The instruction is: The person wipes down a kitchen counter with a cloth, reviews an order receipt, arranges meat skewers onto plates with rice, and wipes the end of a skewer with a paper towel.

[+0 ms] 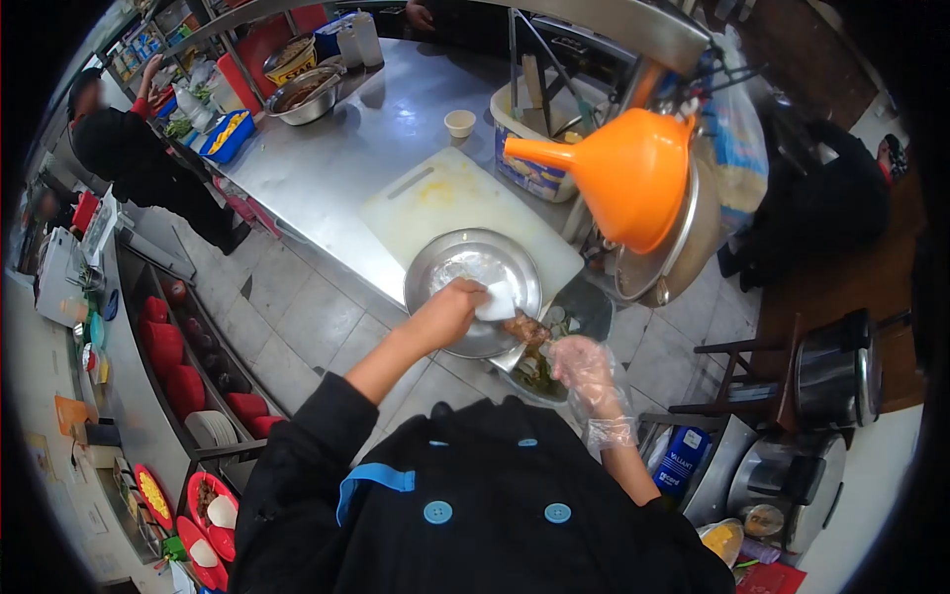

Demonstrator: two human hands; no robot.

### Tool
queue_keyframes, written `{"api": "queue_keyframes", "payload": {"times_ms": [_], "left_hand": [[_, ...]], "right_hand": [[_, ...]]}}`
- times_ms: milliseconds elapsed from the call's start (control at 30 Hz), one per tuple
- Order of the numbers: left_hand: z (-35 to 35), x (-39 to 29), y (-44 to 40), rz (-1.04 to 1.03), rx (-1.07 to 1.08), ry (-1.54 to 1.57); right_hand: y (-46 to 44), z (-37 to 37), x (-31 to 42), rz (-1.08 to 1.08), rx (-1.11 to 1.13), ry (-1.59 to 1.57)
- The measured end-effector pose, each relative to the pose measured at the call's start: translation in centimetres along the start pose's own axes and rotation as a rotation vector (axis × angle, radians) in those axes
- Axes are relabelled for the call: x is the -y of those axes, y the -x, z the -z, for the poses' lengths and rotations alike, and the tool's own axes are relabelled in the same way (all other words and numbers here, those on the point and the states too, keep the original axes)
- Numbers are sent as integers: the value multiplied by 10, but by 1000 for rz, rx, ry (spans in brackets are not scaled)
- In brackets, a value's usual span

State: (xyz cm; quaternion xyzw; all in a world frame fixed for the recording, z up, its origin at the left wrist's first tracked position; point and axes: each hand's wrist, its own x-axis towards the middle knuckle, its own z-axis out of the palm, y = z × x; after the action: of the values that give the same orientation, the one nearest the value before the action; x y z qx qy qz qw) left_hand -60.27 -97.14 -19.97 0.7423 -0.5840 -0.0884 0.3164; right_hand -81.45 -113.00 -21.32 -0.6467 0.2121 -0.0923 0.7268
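My left hand [457, 309] is closed on a flat white piece [498, 301], perhaps a scraper or folded paper, over a round metal bowl [435, 262]. My right hand [582, 362] wears a clear plastic glove and has its fingers curled at one end of a browned piece of meat [524, 328]. The meat is by the bowl's right rim, close to the white piece. Under my right hand a container [592, 309] holds green and pale scraps. The bowl overlaps the near edge of a white cutting board [396, 210].
An orange funnel [643, 178] hangs at right, beside a large pan [701, 233]. A small cup [459, 123] and a utensil tub [529, 163] stand on the steel table [317, 168]. A co-worker [148, 163] is at left, another person [826, 208] at right.
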Motion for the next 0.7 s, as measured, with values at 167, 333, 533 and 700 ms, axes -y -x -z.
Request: {"api": "queue_keyframes", "payload": {"times_ms": [167, 333, 533, 700], "left_hand": [[10, 1, 5, 317, -257, 256], [-18, -9, -5, 191, -308, 195], [-70, 25, -16, 35, -225, -61], [-55, 26, -21, 34, -148, -99]], "right_hand": [[6, 8, -8, -31, -67, 199], [4, 14, -24, 22, -108, 206], [1, 9, -22, 5, -126, 261], [2, 9, -15, 23, -108, 421]]}}
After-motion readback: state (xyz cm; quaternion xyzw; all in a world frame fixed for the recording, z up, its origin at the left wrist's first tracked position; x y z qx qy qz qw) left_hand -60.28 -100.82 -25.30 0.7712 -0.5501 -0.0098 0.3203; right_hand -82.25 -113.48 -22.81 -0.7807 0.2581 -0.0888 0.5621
